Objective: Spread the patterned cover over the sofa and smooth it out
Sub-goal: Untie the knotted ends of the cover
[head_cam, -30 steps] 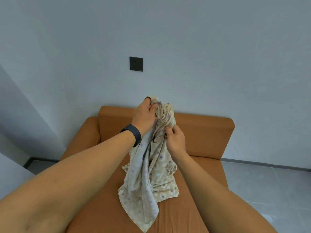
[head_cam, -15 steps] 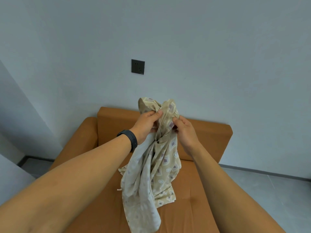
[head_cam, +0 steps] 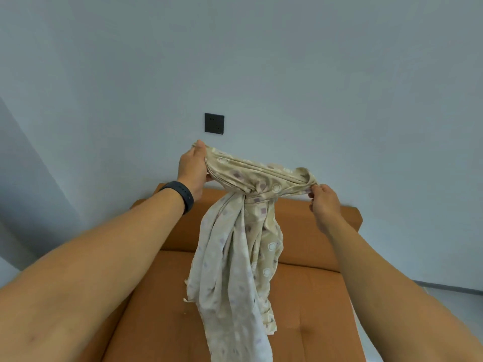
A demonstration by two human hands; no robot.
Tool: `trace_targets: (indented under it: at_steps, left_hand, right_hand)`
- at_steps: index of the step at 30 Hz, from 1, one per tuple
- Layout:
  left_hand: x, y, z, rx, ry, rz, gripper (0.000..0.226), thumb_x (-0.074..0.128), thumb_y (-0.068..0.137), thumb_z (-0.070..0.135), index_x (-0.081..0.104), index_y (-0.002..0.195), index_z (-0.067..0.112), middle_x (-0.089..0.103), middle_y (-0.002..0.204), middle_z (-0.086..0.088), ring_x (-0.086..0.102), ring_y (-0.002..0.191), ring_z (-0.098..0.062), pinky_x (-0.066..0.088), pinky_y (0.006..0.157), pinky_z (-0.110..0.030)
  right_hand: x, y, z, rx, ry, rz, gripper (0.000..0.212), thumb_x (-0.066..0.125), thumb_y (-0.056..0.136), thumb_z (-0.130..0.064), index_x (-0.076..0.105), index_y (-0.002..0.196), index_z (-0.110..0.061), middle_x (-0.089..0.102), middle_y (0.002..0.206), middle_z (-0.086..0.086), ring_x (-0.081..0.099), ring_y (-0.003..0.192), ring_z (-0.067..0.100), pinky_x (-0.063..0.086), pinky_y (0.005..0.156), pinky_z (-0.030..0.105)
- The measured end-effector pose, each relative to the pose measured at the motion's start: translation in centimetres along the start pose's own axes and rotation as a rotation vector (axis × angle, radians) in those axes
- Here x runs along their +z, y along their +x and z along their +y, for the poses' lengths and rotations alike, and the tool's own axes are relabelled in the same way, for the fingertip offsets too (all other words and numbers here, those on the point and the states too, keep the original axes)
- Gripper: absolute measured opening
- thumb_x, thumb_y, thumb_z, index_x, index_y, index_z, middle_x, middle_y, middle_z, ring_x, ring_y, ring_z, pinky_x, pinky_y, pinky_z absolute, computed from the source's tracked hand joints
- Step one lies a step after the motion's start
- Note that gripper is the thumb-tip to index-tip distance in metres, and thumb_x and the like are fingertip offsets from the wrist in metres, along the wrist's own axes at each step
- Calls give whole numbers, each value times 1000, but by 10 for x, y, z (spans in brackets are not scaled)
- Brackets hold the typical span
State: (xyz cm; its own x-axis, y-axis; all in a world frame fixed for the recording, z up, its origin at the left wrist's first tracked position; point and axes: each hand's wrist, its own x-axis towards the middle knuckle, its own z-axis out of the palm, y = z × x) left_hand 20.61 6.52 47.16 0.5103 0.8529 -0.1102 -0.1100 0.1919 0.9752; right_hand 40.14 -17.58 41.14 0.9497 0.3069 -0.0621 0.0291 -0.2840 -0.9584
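No readable writing anywhere. Patterned cover (head_cam: 243,231), beige with pale squares and circles, hangs bunched above the orange sofa (head_cam: 313,296). Left hand (head_cam: 192,169) grips one gathered end, right hand (head_cam: 324,202) pinches the other.

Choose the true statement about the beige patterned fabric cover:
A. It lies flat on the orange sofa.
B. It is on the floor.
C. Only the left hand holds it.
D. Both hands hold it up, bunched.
D: the left hand and right hand each grip an end of the beige patterned fabric cover, which hangs bunched above the orange sofa.
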Motion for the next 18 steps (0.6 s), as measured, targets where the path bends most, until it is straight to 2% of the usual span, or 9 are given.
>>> trace_targets:
  at_steps: [3, 6, 9, 13, 15, 17, 18]
  left_hand:
    - [8, -9, 1, 64, 183, 9, 56, 37, 101, 64, 64, 114, 17, 69, 115, -9, 68, 106, -29, 58, 95, -51]
    - [21, -24, -5, 15, 198, -98, 61, 38, 95, 71, 63, 121, 22, 69, 122, -6, 67, 112, -28, 55, 100, -51]
    - [25, -38, -11, 50, 298, -156, 38, 37, 103, 63, 60, 96, 33, 70, 113, -13, 68, 104, -31, 57, 96, -52]
    - [20, -39, -17, -8, 204, -112, 40, 41, 105, 56, 63, 101, 23, 66, 103, -14, 69, 98, -31, 60, 90, -54]
    - [23, -37, -15, -48, 112, -121, 47, 47, 99, 61, 65, 107, 17, 63, 103, -17, 67, 95, -35, 60, 88, -53]
    - [27, -36, -11, -69, 31, -142, 60, 52, 88, 64, 62, 110, 10, 57, 100, -7, 56, 88, -31, 54, 83, -49]
    - [31, -35, -11, -78, -8, -160, 63, 53, 86, 64, 60, 110, 6, 55, 101, -5, 52, 90, -28, 48, 78, -49]
  right_hand:
    - [16, 2, -10, 1, -56, 65, 28, 41, 106, -27, 54, 87, -11, 58, 89, 10, 49, 78, 26, 38, 71, 42]
    - [38, -14, -16, -6, -49, 90, 25, 41, 106, -30, 54, 96, -11, 64, 93, 8, 59, 84, 29, 45, 71, 40]
    - [62, -53, -8, -6, 7, 50, 21, 53, 101, -36, 55, 106, -15, 66, 105, 8, 66, 92, 27, 52, 77, 42]
    - [90, -128, 28, 29, 29, -151, 35, 68, 91, -48, 49, 106, -23, 57, 109, 4, 61, 95, 23, 52, 80, 36]
    - [100, -142, 42, 86, 16, -222, 44, 73, 85, -52, 46, 107, -25, 56, 115, 4, 61, 99, 20, 53, 82, 34]
    - [109, -144, 42, 113, 98, -302, 61, 75, 81, -63, 45, 119, -27, 57, 125, 0, 61, 110, 14, 54, 94, 35]
    - [113, -144, 38, 87, 151, -336, 77, 75, 76, -71, 43, 130, -28, 55, 131, -4, 59, 117, 12, 52, 102, 36]
